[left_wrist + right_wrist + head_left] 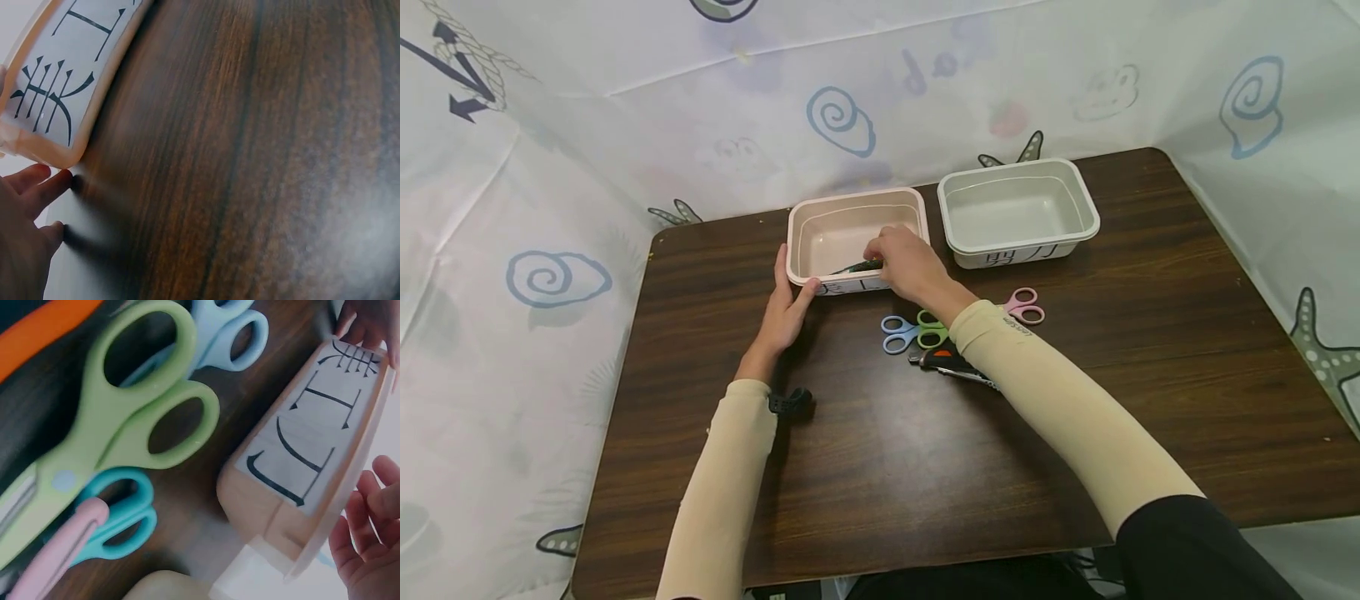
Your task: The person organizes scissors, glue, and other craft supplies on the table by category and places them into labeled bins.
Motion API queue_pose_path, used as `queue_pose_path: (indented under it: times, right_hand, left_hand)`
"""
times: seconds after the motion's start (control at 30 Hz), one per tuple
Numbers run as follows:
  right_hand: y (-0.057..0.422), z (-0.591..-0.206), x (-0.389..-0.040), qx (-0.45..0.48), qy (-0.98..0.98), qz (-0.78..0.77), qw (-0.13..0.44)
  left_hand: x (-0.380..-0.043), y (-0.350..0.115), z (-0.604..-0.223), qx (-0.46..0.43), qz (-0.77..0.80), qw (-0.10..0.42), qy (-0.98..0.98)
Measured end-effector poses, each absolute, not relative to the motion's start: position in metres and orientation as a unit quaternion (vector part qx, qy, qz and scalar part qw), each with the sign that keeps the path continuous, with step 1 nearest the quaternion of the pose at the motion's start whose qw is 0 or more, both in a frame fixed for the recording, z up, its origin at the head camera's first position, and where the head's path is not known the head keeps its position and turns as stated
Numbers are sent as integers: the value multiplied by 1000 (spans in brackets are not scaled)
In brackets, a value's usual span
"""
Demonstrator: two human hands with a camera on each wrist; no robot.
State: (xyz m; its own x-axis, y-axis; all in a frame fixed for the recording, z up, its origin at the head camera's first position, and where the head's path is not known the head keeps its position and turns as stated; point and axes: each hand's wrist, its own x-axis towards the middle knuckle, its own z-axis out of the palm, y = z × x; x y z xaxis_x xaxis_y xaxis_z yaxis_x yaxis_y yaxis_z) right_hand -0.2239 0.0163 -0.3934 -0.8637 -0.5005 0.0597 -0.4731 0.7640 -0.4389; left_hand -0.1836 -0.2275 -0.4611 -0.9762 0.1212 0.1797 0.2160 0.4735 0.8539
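Note:
My left hand (784, 317) rests against the left end of a pink plastic box (857, 200), thumb at the front corner and straight fingers along the side. In the left wrist view its fingers (53, 187) touch near the labelled box's corner. Over the box's front right my right hand (913, 265) reaches in with bent fingers and pinches a slender dark green utility knife (859, 267), lying low by the front wall. The right wrist view shows the right hand (375, 531) at the rim, the knife hidden there.
A grey-white box (1018, 250) stands to the right. In front lie blue scissors (898, 335), green scissors (931, 331), pink scissors (1024, 307), teal scissors (119, 515), a black-and-orange utility knife (946, 358) and a slim silver cutter (967, 377), partly under the right forearm.

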Motion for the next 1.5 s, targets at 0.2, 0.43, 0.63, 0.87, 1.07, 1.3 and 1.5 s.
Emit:
queue_pose_path:
  times: [0.2,0.43,0.63,0.87,1.07,1.3,1.5]
  right_hand:
    - [23,-399,-223,-270,934,-231,26]
    - [35,-410,-222,-291,931,-217,-34]
    - [46,-415,-218,-321,915,-225,-92]
    - [66,-410,-207,-334,905,-233,-122]
    - [90,-400,-192,-323,911,-230,-114]
    - [124,-398,-167,-311,917,-235,-80]
    - [142,-414,-141,-313,923,-224,-26]
  left_hand:
    - [-180,-224,-449,-100,-506,42,-856]
    - [-181,-223,-449,-103,-511,39,-852]
    - [-181,-222,-448,-102,-509,42,-854]
    - [-191,-229,-465,-97,-506,45,-856]
    - [-198,-235,-484,-88,-497,58,-861]
    - [-192,-233,-477,-89,-507,52,-856]
    - [-179,-224,-453,-93,-513,44,-852]
